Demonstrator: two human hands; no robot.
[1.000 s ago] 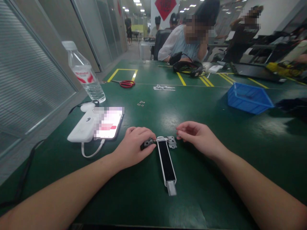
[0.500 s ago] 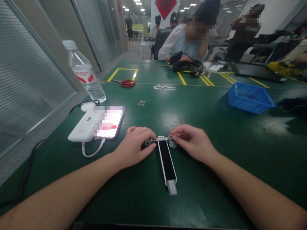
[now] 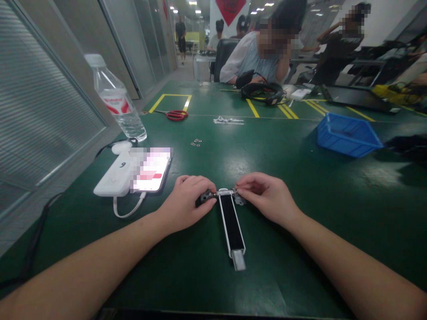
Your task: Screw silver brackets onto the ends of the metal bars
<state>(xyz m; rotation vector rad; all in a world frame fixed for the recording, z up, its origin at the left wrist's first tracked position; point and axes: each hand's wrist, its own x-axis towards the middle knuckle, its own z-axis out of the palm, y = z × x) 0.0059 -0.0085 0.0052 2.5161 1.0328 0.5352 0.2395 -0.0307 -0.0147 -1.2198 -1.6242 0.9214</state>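
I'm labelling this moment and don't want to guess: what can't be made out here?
All in the head view:
- The dark block's full shape: the left hand covers part of it.
- Any small piece in the right hand: its own fingers hide it.
- Part of the metal plate: behind the right hand.
- The small rings' details: too small.
- Part of the phone screen: blocky blur.

My left forearm [image 3: 106,260] enters lower left, right forearm [image 3: 347,253] lower right, both bare, angling inward. Left hand [image 3: 188,200] sits palm down near center, fingers bent, thumb underneath pointing right. Right hand [image 3: 268,193], right of center, pinches leftward.
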